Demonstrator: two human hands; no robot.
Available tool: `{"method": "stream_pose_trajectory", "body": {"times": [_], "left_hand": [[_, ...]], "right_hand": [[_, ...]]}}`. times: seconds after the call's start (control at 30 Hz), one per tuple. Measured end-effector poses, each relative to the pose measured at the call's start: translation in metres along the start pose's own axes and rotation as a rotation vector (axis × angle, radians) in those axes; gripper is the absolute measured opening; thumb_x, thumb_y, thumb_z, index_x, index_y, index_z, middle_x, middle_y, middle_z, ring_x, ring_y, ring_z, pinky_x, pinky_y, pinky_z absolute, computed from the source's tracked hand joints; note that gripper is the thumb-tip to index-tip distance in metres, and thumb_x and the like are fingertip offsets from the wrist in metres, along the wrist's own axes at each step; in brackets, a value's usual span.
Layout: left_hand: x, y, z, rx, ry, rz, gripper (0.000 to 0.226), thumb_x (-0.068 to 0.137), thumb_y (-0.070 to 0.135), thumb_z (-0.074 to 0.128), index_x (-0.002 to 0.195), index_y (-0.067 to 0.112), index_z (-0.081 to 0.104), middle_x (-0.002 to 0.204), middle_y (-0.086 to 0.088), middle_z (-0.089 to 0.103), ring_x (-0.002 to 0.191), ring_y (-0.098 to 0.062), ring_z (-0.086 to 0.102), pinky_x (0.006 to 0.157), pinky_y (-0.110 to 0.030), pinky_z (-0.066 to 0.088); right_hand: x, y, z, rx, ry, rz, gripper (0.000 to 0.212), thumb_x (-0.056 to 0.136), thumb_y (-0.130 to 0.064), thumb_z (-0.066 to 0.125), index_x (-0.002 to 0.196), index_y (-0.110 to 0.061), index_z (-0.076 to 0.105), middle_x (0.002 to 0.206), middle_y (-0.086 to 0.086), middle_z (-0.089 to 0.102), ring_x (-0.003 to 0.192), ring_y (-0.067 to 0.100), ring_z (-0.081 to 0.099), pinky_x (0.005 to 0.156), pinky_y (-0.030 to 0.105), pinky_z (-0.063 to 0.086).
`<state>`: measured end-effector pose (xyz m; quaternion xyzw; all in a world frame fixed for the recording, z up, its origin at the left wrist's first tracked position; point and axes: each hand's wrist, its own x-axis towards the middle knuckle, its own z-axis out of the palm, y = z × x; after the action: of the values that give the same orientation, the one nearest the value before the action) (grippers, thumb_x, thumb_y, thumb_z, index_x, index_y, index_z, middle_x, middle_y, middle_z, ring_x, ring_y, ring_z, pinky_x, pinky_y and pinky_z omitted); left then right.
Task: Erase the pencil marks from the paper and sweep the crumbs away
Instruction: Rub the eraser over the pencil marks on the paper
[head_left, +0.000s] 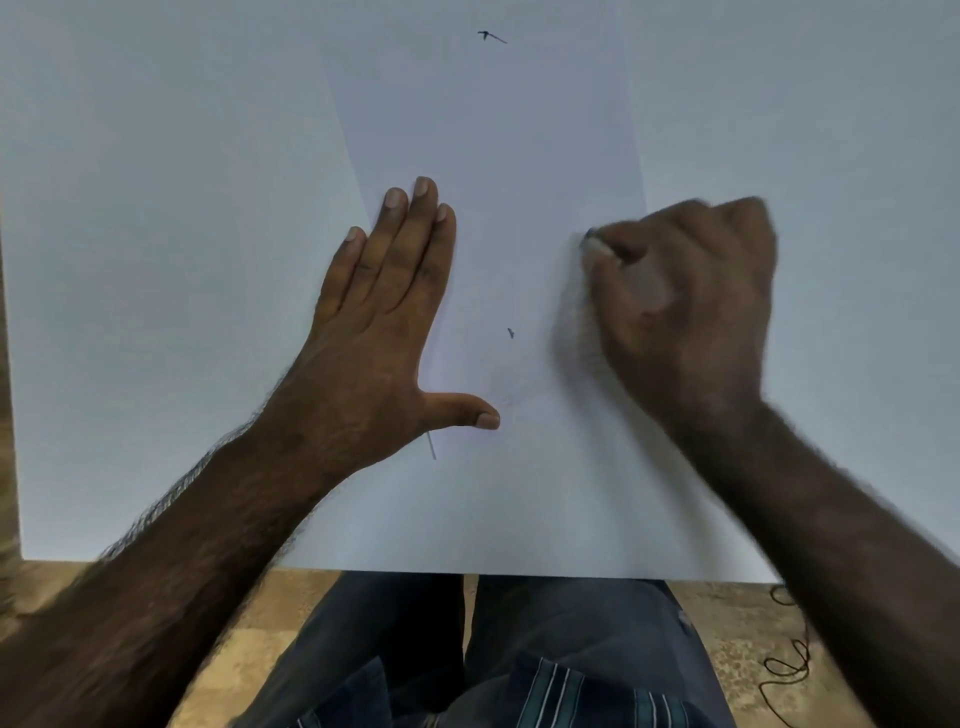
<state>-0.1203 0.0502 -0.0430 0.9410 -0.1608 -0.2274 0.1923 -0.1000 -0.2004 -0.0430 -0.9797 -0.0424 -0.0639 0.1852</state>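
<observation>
A white sheet of paper (498, 156) lies on a white table (156, 208). My left hand (384, 322) rests flat on the sheet's left edge, fingers straight and thumb spread out. My right hand (680, 301) is blurred and curled into a fist over the paper's right side, pinching a small pale eraser (597, 247) with a dark tip. Faint pencil marks (519, 389) show near my left thumb. A small dark speck (510, 333) sits mid-sheet, and a dark mark (491, 36) lies near the top.
The table's near edge (467, 570) runs just above my lap. A dark cable (789, 670) lies on the brown floor at lower right. A thin grey line (432, 447) shows below my left hand.
</observation>
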Motion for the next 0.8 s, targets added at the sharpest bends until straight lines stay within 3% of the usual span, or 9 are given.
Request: {"method": "stream_pose_trajectory", "body": {"times": [0.13,0.2,0.37,0.43,0.53,0.6,0.73,0.8], "left_hand": [[0.0,0.0,0.002,0.014,0.013,0.002,0.139,0.074,0.097,0.046,0.169,0.012,-0.007,0.178,-0.004,-0.018,0.163,-0.019,-0.02,0.133,-0.041,-0.01],[-0.001,-0.001,0.002,0.012,0.009,-0.002,0.138,0.074,0.097,0.045,0.169,0.012,-0.008,0.178,-0.004,-0.018,0.163,-0.02,-0.02,0.133,-0.042,-0.01],[0.001,0.001,-0.001,0.007,-0.011,0.002,0.144,0.069,0.097,0.051,0.169,0.013,-0.01,0.177,-0.003,-0.021,0.162,-0.019,-0.024,0.133,-0.042,-0.011],[0.001,0.001,-0.001,0.006,-0.007,-0.005,0.143,0.07,0.096,0.051,0.169,0.013,-0.01,0.177,-0.003,-0.021,0.163,-0.019,-0.023,0.133,-0.042,-0.011],[0.0,0.0,0.001,-0.001,0.009,-0.002,0.137,0.075,0.092,0.052,0.169,0.013,-0.009,0.177,-0.003,-0.02,0.163,-0.018,-0.022,0.132,-0.04,-0.012],[-0.001,0.0,0.002,-0.004,0.005,-0.002,0.137,0.076,0.091,0.054,0.169,0.014,-0.009,0.177,-0.003,-0.02,0.163,-0.019,-0.022,0.132,-0.041,-0.012],[0.0,0.0,0.0,0.0,-0.017,0.005,0.143,0.071,0.097,0.051,0.169,0.013,-0.011,0.177,-0.003,-0.022,0.162,-0.019,-0.024,0.133,-0.044,-0.011],[0.001,-0.001,0.0,0.007,-0.017,0.005,0.143,0.071,0.099,0.049,0.169,0.013,-0.011,0.177,-0.003,-0.022,0.162,-0.02,-0.024,0.133,-0.044,-0.011]], "right_hand": [[-0.05,-0.046,0.002,0.112,-0.23,-0.308,0.011,0.1,-0.02,0.071,0.102,-0.017,0.081,0.094,0.006,0.073,0.085,0.036,0.06,0.076,0.049,0.043],[-0.05,-0.044,0.002,0.122,-0.245,-0.361,0.012,0.101,-0.021,0.071,0.105,-0.018,0.082,0.096,0.004,0.073,0.086,0.035,0.06,0.075,0.047,0.042],[0.002,-0.005,0.006,-0.002,-0.021,-0.051,0.017,0.106,-0.03,0.067,0.1,-0.023,0.082,0.093,0.001,0.073,0.087,0.04,0.062,0.083,0.051,0.042],[-0.009,-0.021,0.009,0.032,-0.076,-0.086,0.018,0.106,-0.026,0.064,0.102,-0.021,0.081,0.094,0.003,0.073,0.087,0.041,0.062,0.082,0.053,0.044],[-0.048,-0.053,0.009,0.14,-0.216,-0.284,0.017,0.101,-0.02,0.065,0.105,-0.016,0.081,0.096,0.005,0.073,0.087,0.037,0.059,0.077,0.05,0.043],[-0.048,-0.05,0.007,0.148,-0.223,-0.348,0.017,0.102,-0.021,0.066,0.105,-0.016,0.082,0.095,0.004,0.073,0.085,0.035,0.058,0.075,0.048,0.042],[0.001,-0.017,0.012,0.001,-0.011,-0.169,0.013,0.102,-0.025,0.07,0.099,-0.021,0.082,0.09,0.002,0.073,0.084,0.038,0.061,0.078,0.05,0.044],[0.008,-0.017,0.013,0.013,0.013,-0.086,0.015,0.103,-0.027,0.069,0.099,-0.021,0.082,0.09,0.001,0.073,0.086,0.038,0.061,0.081,0.05,0.043]]}}
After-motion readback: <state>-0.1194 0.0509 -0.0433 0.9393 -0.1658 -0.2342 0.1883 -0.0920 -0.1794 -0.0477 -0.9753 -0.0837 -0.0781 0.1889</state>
